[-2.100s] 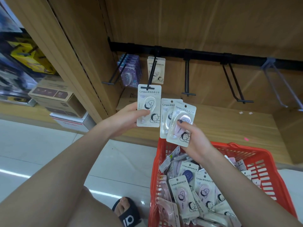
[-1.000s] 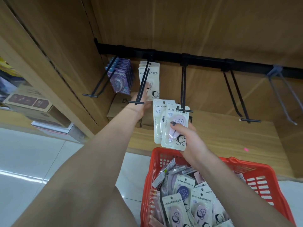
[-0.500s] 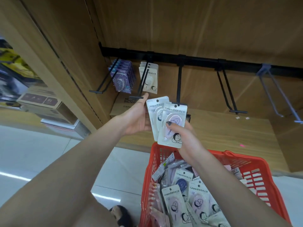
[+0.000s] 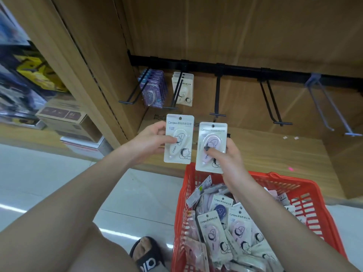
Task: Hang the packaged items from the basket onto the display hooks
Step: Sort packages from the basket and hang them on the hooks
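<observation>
Left of your hands you see stacked brown cardboard boxes (image 4: 64, 118) on a glossy pale tiled floor (image 4: 59, 183); ahead stands a wood-grain shelf wall (image 4: 255, 32).

Three right-hand hooks (image 4: 276, 104) hang bare (left two (image 4: 177, 89) hold packs).

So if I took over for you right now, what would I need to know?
Left hand holds a white packet. Right hand holds a pink packet. Neither is on a hook.
The red basket below has many packets inside.
Done: purple packets hang on the first hook, white ones on the second.
Left: hang both held packets, maybe white on the second hook and pink on the bare third hook, then empty the basket.
</observation>
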Available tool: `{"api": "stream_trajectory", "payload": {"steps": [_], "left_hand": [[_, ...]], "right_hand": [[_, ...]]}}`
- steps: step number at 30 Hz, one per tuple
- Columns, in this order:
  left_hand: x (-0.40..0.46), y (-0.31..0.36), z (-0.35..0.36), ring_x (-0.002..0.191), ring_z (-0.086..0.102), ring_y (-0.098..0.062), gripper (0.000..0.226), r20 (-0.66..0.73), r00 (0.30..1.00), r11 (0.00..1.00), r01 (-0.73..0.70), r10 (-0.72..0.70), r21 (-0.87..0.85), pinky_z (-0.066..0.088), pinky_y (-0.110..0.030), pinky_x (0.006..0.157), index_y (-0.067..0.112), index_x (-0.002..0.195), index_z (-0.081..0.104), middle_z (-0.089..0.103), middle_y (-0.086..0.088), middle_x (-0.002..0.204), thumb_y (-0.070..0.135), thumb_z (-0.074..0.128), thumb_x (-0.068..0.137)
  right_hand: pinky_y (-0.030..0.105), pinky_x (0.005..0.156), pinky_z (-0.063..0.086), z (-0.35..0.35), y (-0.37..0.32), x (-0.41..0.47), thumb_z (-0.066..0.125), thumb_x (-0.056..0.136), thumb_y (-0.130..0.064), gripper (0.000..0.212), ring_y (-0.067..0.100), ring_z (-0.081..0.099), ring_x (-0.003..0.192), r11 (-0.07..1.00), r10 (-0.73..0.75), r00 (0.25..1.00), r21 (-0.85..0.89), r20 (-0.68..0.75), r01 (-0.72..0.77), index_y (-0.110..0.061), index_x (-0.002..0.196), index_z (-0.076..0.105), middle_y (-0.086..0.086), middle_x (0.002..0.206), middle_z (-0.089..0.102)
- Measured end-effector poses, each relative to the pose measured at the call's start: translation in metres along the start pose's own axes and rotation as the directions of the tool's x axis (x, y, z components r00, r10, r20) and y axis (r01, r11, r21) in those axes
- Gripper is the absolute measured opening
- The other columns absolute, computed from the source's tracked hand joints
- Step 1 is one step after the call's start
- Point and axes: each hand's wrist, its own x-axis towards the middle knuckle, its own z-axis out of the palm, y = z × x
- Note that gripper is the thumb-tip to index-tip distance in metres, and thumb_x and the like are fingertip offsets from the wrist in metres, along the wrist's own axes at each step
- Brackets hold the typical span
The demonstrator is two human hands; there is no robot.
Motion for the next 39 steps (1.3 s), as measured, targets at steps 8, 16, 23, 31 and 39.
{"api": "stream_trajectory", "payload": {"steps": [8,16,23,31,39], "left_hand": [[-0.009,0.004,-0.016,0.111,0.075,-0.023,0.033,-0.072,0.994,0.995,-0.090,0.087,-0.039,0.058,-0.049,0.101,0.009,0.133,0.057,0.078,-0.006,0.120,0.003,0.064,0.101],[-0.004,0.004,-0.010,0.108,0.076,-0.020,0.026,-0.115,0.991,0.997,-0.074,0.073,-0.002,0.058,-0.050,0.102,0.015,0.127,0.062,0.079,-0.002,0.118,0.010,0.066,0.102],[0.000,0.005,-0.009,0.109,0.076,-0.020,0.028,-0.141,0.985,0.995,-0.096,0.094,-0.004,0.058,-0.049,0.102,0.014,0.130,0.062,0.078,-0.002,0.119,0.015,0.067,0.102],[0.017,0.001,-0.008,0.106,0.076,-0.015,0.020,-0.201,0.973,0.991,-0.101,0.117,0.088,0.060,-0.046,0.098,0.022,0.123,0.064,0.078,0.003,0.119,0.020,0.065,0.104],[0.051,0.003,0.002,0.105,0.070,-0.007,0.033,-0.286,0.935,0.972,-0.169,0.210,0.161,0.057,-0.016,0.079,0.016,0.137,0.056,0.072,0.004,0.124,0.013,0.061,0.104]], "right_hand": [[0.049,0.092,0.059,-0.014,-0.015,-0.001,0.063,0.097,-0.003,0.028,0.026,0.074,0.108,0.998,-0.025,1.000,0.048,-0.012,0.026,-0.018,0.120,0.069,0.004,0.116,0.077],[0.046,0.093,0.059,-0.003,-0.018,0.006,0.064,0.098,-0.006,0.025,0.023,0.074,0.106,0.999,-0.003,0.997,0.048,-0.077,0.007,-0.014,0.121,0.065,0.002,0.111,0.078],[0.038,0.085,0.060,0.000,-0.018,0.005,0.067,0.098,-0.007,0.032,0.009,0.075,0.101,0.994,-0.100,0.988,0.021,-0.119,0.103,-0.023,0.124,0.060,-0.011,0.108,0.078],[0.018,0.074,0.054,0.004,-0.018,0.010,0.062,0.098,-0.007,0.035,-0.002,0.070,0.098,0.977,-0.193,0.968,-0.126,-0.157,0.174,-0.033,0.121,0.059,-0.013,0.111,0.074],[0.013,0.073,0.052,0.007,-0.014,0.019,0.058,0.100,-0.012,0.027,0.002,0.069,0.100,0.968,-0.222,0.967,-0.149,-0.123,0.203,-0.026,0.123,0.060,-0.012,0.111,0.072]]}}
